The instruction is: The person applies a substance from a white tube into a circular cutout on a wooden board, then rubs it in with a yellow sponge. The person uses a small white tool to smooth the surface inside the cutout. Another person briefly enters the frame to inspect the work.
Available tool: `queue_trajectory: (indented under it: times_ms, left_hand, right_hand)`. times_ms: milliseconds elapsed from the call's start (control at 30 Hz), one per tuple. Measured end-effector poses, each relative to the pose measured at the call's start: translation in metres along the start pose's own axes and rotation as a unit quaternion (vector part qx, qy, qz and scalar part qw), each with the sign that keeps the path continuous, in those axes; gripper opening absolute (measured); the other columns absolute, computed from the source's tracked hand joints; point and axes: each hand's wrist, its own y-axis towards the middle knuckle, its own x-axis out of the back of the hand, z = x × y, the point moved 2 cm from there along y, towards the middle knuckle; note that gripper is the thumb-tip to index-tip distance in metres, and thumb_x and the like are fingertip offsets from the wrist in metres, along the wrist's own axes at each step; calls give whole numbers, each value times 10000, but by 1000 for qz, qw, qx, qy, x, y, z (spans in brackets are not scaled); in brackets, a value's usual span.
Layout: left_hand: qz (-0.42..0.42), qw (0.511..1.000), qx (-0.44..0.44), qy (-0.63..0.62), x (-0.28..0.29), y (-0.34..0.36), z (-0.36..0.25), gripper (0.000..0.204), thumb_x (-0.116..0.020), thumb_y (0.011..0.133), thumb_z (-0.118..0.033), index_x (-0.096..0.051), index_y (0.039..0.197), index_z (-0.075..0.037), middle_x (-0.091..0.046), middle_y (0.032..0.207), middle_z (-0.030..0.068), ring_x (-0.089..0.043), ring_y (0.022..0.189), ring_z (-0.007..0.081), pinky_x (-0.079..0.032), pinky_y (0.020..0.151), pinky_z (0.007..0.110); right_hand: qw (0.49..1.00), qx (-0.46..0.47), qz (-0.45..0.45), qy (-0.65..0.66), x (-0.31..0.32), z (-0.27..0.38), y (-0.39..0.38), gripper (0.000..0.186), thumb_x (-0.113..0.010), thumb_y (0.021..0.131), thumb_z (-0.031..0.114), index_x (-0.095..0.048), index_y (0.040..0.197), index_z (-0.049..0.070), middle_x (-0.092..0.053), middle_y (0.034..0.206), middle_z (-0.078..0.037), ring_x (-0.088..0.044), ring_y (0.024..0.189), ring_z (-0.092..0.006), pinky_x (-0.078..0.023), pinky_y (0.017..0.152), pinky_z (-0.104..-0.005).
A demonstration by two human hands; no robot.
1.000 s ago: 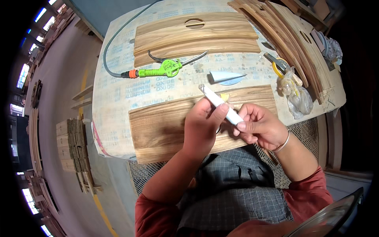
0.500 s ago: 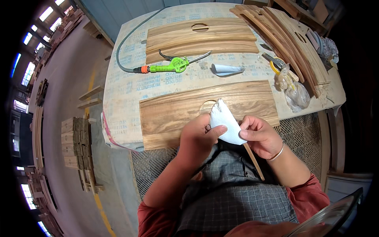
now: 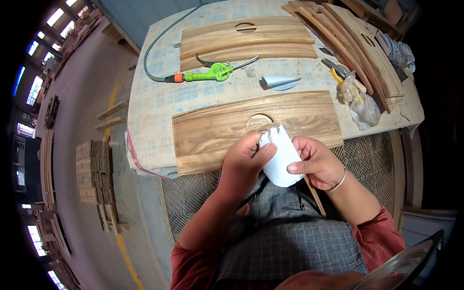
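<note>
Both of my hands hold a white sanding disc (image 3: 282, 162), bent into a curl, over the near edge of the table. My left hand (image 3: 246, 157) pinches its left side, thumb on top. My right hand (image 3: 316, 164) grips the right side, its thumb pressed flat on the white face. A thin wooden stick (image 3: 316, 197) sticks out below my right hand; its upper end is hidden behind the disc and fingers. Just beyond lies a wooden panel (image 3: 212, 133) with a round ring-shaped cut-out (image 3: 260, 121), partly covered by the disc.
A green air blow gun (image 3: 217, 72) with a grey hose lies across the table (image 3: 152, 130). Behind it are more wooden panels (image 3: 212, 36). A rolled grey-blue sanding sheet (image 3: 278, 83), a plastic bag (image 3: 363, 111), a cutter (image 3: 333, 67) and stacked boards (image 3: 333, 38) sit to the right.
The disc has turned in my fingers from a pointed half-round fold to a more open, rounded curl. The stick now shows less below it. My view has shifted slightly.
</note>
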Motion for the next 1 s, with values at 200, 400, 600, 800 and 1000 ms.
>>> queue_trajectory:
  times_ms: [200,400,600,800,1000]
  left_hand:
    - [43,994,18,101,5,1,-14,187,-654,924,-169,-619,904,14,-583,798,3,-500,729,76,-439,638,273]
    - [107,978,44,172,15,5,-15,153,-668,891,-134,-658,893,19,-630,797,8,-545,719,71,-455,640,254]
    - [120,968,-60,211,12,0,-1,176,-705,897,-137,-635,889,24,-582,729,106,-520,670,175,-451,646,325]
    - [147,933,-74,319,14,-1,-4,208,-706,892,-160,-604,833,11,-541,691,166,-489,624,267,-439,620,371]
    - [83,958,-53,269,6,-6,0,192,-715,897,-126,-673,1026,9,-658,846,74,-596,794,126,-488,720,289]
  right_hand:
    - [990,-94,4,102,1,6,-2,366,-707,879,5,-567,1210,-64,-691,1129,-144,-693,993,-205,-556,903,-322]
    - [993,-86,39,75,16,-10,-4,375,-685,870,-49,-553,1221,-32,-692,1118,-139,-690,1005,-182,-559,909,-319]
    - [994,-71,29,79,6,-15,-5,347,-659,935,43,-554,1258,-30,-671,1181,-118,-658,1072,-179,-530,949,-316]
    - [998,-42,-33,-14,3,-12,-12,141,-682,922,33,-627,1045,-9,-693,998,-66,-657,914,-123,-537,817,-270]
    - [989,86,-122,-4,-4,-18,-12,316,-690,864,-87,-561,1141,-7,-700,1006,-118,-685,903,-156,-563,841,-286]
